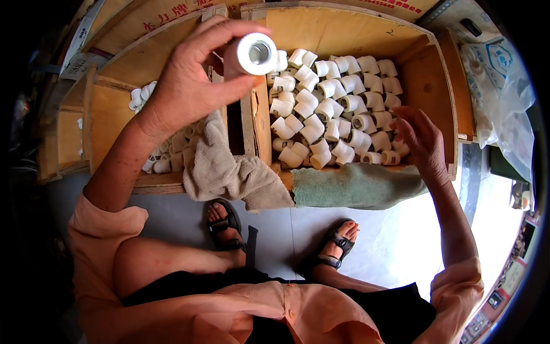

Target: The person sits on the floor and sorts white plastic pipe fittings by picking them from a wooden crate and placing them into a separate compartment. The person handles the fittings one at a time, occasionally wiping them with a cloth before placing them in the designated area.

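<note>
A white plastic pipe fitting (pixel 234 62) with a round metal-lined opening is gripped between the thumb and fingers of my left hand (pixel 186 77). It is held up over the divider, its open end facing me. My right hand (pixel 423 140) hovers at the right side of the wooden bin (pixel 344 28), fingers loosely bent and apart, nothing visible in them. Its fingertips are close to the white pipe elbows (pixel 329 108) heaped in the bin; whether they touch one I cannot tell.
A second wooden compartment (pixel 117 114) on the left holds more white fittings (pixel 163 163). A beige towel (pixel 229 172) and a green cloth (pixel 355 186) drape over the front edge. Clear plastic bags (pixel 498 97) hang at right. My sandalled feet (pixel 338 243) stand on grey floor.
</note>
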The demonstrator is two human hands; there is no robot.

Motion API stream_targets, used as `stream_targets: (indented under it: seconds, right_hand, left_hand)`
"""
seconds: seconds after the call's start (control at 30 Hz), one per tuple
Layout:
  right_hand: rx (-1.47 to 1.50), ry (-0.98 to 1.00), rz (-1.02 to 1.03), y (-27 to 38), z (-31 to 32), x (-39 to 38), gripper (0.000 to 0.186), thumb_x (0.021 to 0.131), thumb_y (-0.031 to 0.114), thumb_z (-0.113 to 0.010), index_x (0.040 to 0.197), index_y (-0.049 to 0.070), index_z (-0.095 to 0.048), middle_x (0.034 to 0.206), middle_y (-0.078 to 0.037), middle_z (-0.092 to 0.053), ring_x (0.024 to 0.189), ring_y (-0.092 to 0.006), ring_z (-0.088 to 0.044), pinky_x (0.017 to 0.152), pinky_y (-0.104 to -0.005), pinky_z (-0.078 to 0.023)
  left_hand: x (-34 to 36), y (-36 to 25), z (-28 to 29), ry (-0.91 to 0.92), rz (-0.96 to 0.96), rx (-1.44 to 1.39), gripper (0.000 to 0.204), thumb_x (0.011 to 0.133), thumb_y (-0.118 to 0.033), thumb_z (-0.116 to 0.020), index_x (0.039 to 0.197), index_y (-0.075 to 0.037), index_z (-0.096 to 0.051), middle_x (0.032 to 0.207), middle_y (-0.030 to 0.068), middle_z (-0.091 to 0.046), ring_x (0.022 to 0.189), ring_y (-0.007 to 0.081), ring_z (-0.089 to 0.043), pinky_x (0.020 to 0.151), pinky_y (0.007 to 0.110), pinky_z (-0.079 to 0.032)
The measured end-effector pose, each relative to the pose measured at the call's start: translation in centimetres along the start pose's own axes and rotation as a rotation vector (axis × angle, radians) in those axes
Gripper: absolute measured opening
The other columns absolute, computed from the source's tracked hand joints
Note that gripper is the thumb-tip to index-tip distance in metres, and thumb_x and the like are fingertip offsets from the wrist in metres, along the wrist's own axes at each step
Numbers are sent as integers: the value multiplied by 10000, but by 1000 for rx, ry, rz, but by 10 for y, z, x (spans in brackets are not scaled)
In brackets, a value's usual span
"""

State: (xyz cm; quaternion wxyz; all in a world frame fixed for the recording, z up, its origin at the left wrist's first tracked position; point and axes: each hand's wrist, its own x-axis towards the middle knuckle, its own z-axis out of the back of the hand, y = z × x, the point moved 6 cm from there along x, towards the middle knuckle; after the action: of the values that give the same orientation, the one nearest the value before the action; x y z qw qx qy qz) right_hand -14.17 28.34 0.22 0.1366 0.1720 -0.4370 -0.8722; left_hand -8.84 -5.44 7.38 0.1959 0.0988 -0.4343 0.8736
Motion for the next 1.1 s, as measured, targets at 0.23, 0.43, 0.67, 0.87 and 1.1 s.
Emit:
stream_targets:
  seconds: [0.23, 0.43, 0.67, 0.87, 1.1]
  right_hand:
    - [530, 552, -65, 81, -93, -2, 711, 840, 425, -720, 1345, 4, -447, 1142, -121, -589, 1017, -157, -588, 849, -291, -504]
    - [540, 600, -221, 65, -113, 4, 650, 829, 356, -748, 1303, 5, -476, 1058, -117, -614, 901, -143, -617, 780, -279, -530]
    - [466, 340, -374, 20, -84, 62, 492, 914, 325, -603, 1278, 13, -497, 1041, -79, -634, 915, -155, -635, 838, -307, -525]
    - [564, 132, -390, -33, -75, 147, 268, 903, 274, -596, 989, 20, -589, 947, -71, -624, 855, -172, -643, 789, -313, -557]
    - [282, 12, -404, -67, -84, 189, 300, 875, 259, -599, 1088, 54, -645, 962, -24, -647, 801, -132, -645, 674, -283, -552]
  left_hand:
    - [-15, -33, -78, 286, 10, 77, 557, 659, -23, -738, 1185, -101, -573, 1085, 111, -551, 1002, 284, -602, 837, 365, -509]
    - [-30, -20, -95, 330, 79, 35, 707, 690, -68, -759, 1318, -76, -434, 1217, 148, -490, 1089, 312, -548, 924, 377, -462]
    - [-40, -11, -96, 247, 64, 124, 819, 719, -64, -742, 1410, -76, -303, 1348, 175, -395, 1118, 333, -526, 930, 411, -447]
    - [-39, -11, -101, 339, 70, 204, 757, 761, -139, -701, 1414, -102, -320, 1304, 169, -467, 1087, 339, -552, 891, 418, -447]
    - [-37, -10, -98, 323, 68, 197, 723, 737, -132, -706, 1381, -106, -379, 1243, 149, -523, 1025, 325, -586, 850, 409, -473]
